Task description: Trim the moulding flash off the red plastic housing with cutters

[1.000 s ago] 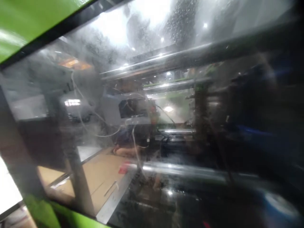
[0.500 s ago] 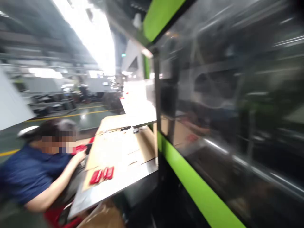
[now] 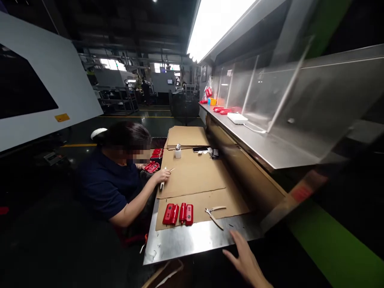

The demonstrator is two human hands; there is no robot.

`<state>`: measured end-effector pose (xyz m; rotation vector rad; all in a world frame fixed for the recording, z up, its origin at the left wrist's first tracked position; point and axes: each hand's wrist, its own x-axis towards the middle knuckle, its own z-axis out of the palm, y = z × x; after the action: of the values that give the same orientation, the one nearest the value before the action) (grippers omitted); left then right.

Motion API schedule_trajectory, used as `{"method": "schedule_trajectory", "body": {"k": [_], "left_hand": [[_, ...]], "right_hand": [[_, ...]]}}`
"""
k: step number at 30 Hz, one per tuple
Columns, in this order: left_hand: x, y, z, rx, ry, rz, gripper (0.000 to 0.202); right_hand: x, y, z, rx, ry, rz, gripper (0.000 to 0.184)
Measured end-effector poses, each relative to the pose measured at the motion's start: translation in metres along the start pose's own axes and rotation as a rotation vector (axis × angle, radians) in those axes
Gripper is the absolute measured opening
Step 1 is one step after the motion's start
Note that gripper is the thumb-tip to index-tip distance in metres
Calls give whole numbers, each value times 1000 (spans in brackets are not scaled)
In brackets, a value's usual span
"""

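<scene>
Right hand point(image 3: 246, 260), fingers spread and empty, hovers near the pliers point(image 3: 214, 214) lying just beyond it.

Before you: workbench point(image 3: 192, 240) of brushed, dully reflective steel; matt brown cardboard sheets point(image 3: 192, 176) on it; glossy red plastic parts point(image 3: 178, 214); bare-metal pliers point(image 3: 213, 214); clear, shiny plastic guard panels point(image 3: 315, 96).
</scene>
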<state>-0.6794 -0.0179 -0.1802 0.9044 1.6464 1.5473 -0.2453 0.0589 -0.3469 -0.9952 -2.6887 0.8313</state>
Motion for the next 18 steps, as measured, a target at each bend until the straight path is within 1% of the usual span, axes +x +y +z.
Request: {"method": "schedule_trajectory", "body": {"k": [1, 3, 4, 5, 6, 7, 8, 9, 11, 13, 14, 15, 16, 17, 18], "left_hand": [[6, -12, -4, 5, -16, -40, 53], [4, -30, -6, -1, -9, -59, 45], [-3, -36, -4, -13, 15, -41, 38], [-13, -41, -1, -26, 47, -12, 38], [-25, -44, 2, -41, 80, 23, 43], [-39, -46, 6, -55, 109, 57, 47], [-53, -47, 11, -68, 129, 90, 51], [-66, -48, 15, -81, 141, 120, 54], [-88, -52, 26, -108, 147, 178, 56], [-100, -61, 40, -131, 134, 234, 56], [-101, -68, 48, -138, 121, 259, 56], [-100, -76, 57, -141, 102, 282, 56], [-95, -85, 66, -136, 75, 299, 56], [-89, -95, 74, -122, 44, 309, 56], [-80, -105, 82, -98, 7, 312, 57]], "right_hand": [[32, -1, 2, -38, -21, -12, 71], [89, -1, 3, -101, -78, -23, 91], [110, 0, 2, -122, -109, -23, 96], [125, 0, 1, -135, -134, -23, 95], [131, 2, -1, -140, -146, -21, 92], [129, 3, -3, -141, -142, -19, 87], [118, 4, -5, -137, -126, -16, 81], [99, 4, -6, -129, -102, -11, 76], [49, 1, -6, -104, -52, 7, 68], [2, -5, -2, -66, -19, 17, 56], [-14, -8, 0, -55, -7, 17, 51], [-24, -10, 1, -46, 13, 17, 44], [-28, -11, 1, -38, 36, 17, 40], [-27, -10, -2, -31, 64, 17, 40], [-26, -7, -6, -22, 96, 20, 45]]}}
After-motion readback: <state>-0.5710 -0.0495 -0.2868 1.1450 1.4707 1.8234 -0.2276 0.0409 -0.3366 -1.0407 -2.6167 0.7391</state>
